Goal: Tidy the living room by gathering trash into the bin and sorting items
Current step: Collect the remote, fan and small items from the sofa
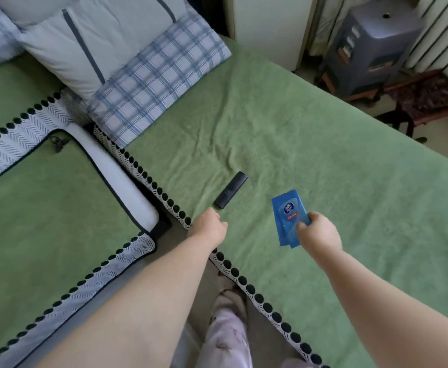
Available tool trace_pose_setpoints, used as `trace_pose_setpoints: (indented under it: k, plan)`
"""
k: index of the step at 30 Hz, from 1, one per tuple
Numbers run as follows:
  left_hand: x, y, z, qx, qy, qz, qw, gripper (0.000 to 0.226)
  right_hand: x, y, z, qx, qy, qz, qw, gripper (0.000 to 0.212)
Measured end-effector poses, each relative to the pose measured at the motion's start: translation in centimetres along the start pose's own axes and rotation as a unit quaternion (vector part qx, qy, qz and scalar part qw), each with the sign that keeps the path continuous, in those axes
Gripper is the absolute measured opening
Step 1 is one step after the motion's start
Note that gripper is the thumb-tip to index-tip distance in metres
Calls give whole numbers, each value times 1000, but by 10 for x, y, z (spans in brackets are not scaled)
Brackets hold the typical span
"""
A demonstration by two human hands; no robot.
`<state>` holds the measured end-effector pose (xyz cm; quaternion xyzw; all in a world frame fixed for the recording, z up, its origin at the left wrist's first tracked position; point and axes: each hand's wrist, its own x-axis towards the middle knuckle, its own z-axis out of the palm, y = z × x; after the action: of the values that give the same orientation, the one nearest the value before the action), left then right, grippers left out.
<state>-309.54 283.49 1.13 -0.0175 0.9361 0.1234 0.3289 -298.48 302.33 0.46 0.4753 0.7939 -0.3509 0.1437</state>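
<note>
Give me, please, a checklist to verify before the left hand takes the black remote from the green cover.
1. Remote lies free on the green cover, nothing on top: ok.
2. Left hand is close to the remote, not yet touching: ok.
3. Left hand's fingers spread for a grip: not ok, they are curled.
4. Right hand holds the blue packet securely: ok, pinched by thumb and fingers.
5. Blue packet is empty or full: cannot tell.
6. Bin in view: not ok, none is seen.
</note>
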Motion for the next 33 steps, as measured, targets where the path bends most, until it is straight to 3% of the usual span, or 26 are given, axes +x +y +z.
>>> trace_pose_setpoints:
  k: [7, 14, 21, 24, 33]
  plan:
    - [126, 4, -5, 98, -37, 23, 994, 34, 66, -41, 79, 56, -8, 63, 996, 12]
    - [213, 15, 46, 154, -79, 49, 984, 37, 124, -44, 115, 80, 1, 89, 993, 9]
    - [248, 23, 97, 223, -29, 69, 972, 53, 149, -29, 143, 103, 9, 109, 989, 10]
    - [257, 22, 102, 257, -8, 68, 964, 49, 149, -25, 150, 111, 9, 116, 987, 9]
    - [253, 25, 80, 248, -94, 59, 962, 34, 139, -35, 140, 103, 10, 104, 989, 7]
